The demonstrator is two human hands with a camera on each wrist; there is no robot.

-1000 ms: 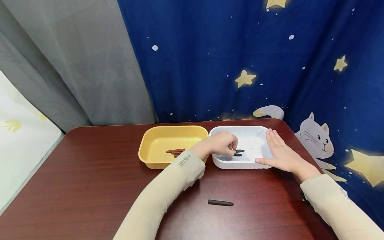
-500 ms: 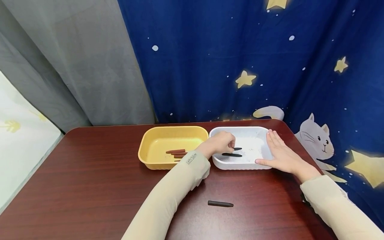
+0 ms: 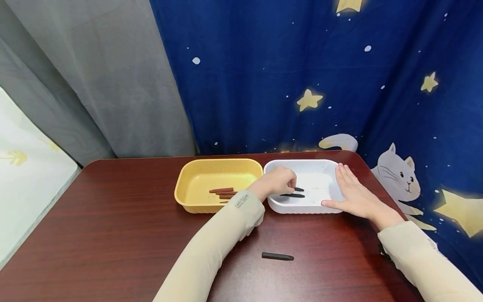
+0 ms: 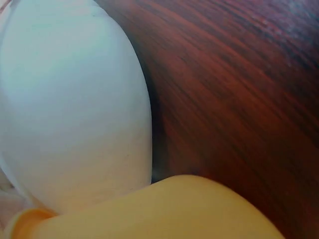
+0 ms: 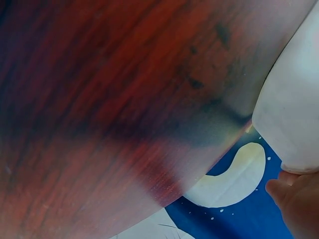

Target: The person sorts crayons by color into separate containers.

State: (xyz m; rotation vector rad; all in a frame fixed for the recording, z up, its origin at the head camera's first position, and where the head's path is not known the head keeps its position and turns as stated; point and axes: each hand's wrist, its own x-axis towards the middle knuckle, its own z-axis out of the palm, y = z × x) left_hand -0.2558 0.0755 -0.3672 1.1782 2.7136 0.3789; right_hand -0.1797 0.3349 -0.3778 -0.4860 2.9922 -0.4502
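Note:
My left hand (image 3: 278,181) reaches into the white tray (image 3: 320,167), its curled fingers pinching a black crayon (image 3: 299,189) whose tapered tip shows past the fingertips. Just in front of it, a second black crayon (image 3: 294,195) lies on the tray floor. With fingers straight and thumb spread, my right hand (image 3: 354,193) rests on that tray's right end. The right wrist view catches the white tray's wall (image 5: 291,99) and part of the hand (image 5: 301,204). In the left wrist view, only the outer walls of the white tray (image 4: 75,99) and yellow tray (image 4: 174,214) stand out.
To the left, touching the white tray, stands the yellow tray (image 3: 188,176) with several reddish-brown crayons (image 3: 222,190), partly hidden by the left wrist. One more black crayon (image 3: 277,256) lies on the brown table (image 3: 124,235) near the front. Curtains (image 3: 256,84) hang behind the table.
My left hand has shifted slightly left inside the white tray, and the pinched crayon's tip has moved with it. More of the other crayon there now shows. The right hand stays put.

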